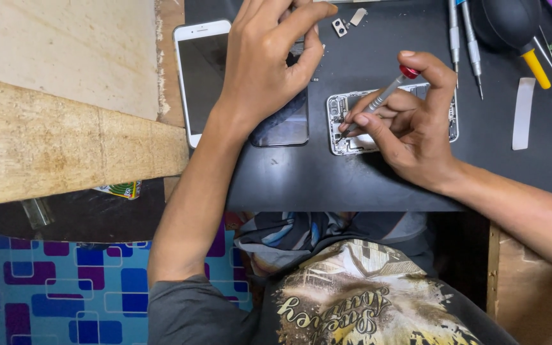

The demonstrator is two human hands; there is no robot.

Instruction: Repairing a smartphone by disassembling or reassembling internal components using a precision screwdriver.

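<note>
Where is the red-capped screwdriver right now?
In the head view, right of centre: the right hand holds the red-capped screwdriver, tip down on the opened phone body on the black mat.

We see a black mat (pixel 301 185) on the counter. On it lies a white-framed phone (pixel 190 76) with a dark screen. The screwdriver (pixel 388 92) is silver with a red cap. The blower (pixel 512 22) is black with a yellow nozzle. A white strip (pixel 522 114) lies nearby. The floor (pixel 46 287) shows blue and purple squares outlined in white. The shirt (pixel 352 300) is dark grey with a cream print.
</note>
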